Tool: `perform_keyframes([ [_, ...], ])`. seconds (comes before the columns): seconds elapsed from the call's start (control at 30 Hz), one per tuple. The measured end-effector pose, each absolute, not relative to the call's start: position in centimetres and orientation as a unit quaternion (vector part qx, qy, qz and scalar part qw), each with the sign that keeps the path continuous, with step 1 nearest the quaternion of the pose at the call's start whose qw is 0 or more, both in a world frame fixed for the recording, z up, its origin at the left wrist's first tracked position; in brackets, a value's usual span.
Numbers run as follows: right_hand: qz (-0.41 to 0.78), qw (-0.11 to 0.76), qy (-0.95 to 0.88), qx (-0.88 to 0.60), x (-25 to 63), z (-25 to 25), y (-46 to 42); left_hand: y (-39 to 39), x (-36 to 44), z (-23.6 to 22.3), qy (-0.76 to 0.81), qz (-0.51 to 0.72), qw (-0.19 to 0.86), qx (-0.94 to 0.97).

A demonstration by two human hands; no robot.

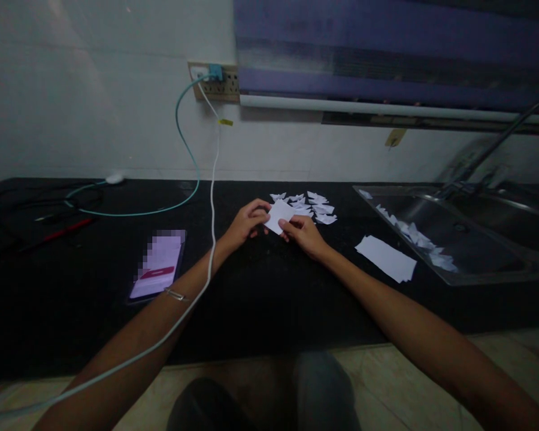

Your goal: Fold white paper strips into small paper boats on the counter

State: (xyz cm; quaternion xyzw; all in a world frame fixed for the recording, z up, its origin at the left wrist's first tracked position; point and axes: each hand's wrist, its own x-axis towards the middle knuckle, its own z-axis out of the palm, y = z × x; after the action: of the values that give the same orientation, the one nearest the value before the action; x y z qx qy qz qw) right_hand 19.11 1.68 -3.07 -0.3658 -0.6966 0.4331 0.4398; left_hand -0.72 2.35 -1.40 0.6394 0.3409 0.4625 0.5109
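Head view shows our left hand [250, 221] and right hand [304, 232], fingers curled and nearly closed, pinching a small white paper [279, 215] between them over the worktop [251, 323]. It is turned like a diamond, one corner toward the wall [296, 157]; near square, it gives us no clear long axis. Our grip covers its side edges, and it partly hides folded papers [302, 211] behind. To the right lies a paper stack [386, 257]; beyond, the frame cuts off the sink [480, 279].
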Motion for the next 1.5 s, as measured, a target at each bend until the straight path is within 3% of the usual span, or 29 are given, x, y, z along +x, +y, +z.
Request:
perform_keyframes([
  [0.23, 0.401, 0.421, -0.723, -0.373, 19.1, -2.8, 1.4, 2.4, -0.7, -1.4, 0.376, 0.491, 0.475, 0.626],
  [0.47, 0.445, 0.528, -0.649, -0.320, 18.8, -2.6, 1.3, 2.0, -0.4, -1.2, 0.369, 0.527, 0.464, 0.609],
  [0.67, 0.360, 0.588, -0.650, -0.320, 18.9, -2.4, 1.3, 1.5, -0.1, -0.9, 0.327, 0.503, 0.548, 0.582],
  [0.8, 0.341, 0.584, -0.675, -0.296, 19.0, -2.2, 1.2, 1.3, 0.1, -0.6, 0.329, 0.418, 0.612, 0.584],
  [0.93, 0.341, 0.582, -0.681, -0.286, 18.8, -2.0, 1.1, 1.2, 0.4, -0.4, 0.356, 0.321, 0.547, 0.686],
  [1.27, 0.510, 0.523, -0.587, -0.350, 18.6, -2.1, 1.2, 1.0, 0.5, -1.1, 0.336, 0.360, 0.418, 0.763],
  [1.5, 0.476, 0.482, -0.642, -0.360, 18.7, -2.5, 1.4, 0.9, 0.4, -1.2, 0.340, 0.345, 0.414, 0.771],
])
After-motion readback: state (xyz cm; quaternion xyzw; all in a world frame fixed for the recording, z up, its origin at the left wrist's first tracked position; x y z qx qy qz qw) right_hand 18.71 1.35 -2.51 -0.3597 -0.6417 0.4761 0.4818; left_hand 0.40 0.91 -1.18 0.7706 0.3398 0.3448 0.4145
